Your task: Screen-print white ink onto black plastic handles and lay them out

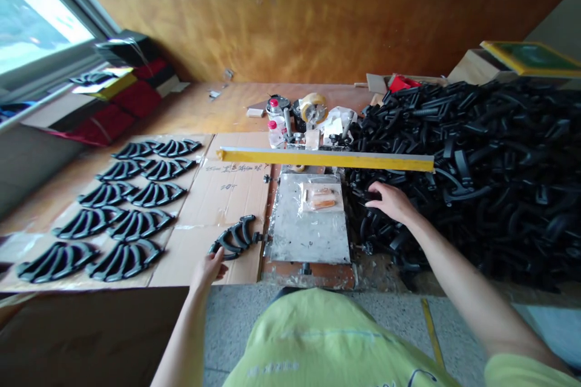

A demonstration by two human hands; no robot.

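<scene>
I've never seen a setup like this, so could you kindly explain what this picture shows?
No robot here: a head-worn camera looks forward and down at the wearer's bare hands. On the table, left to right, lie cardboard with rows of black clusters, a metal plate bearing a packet, and a pile of black parts. The left hand touches another cluster on the cardboard; the right hand is at the pile's edge, and whether it grips a piece is hard to tell.
</scene>
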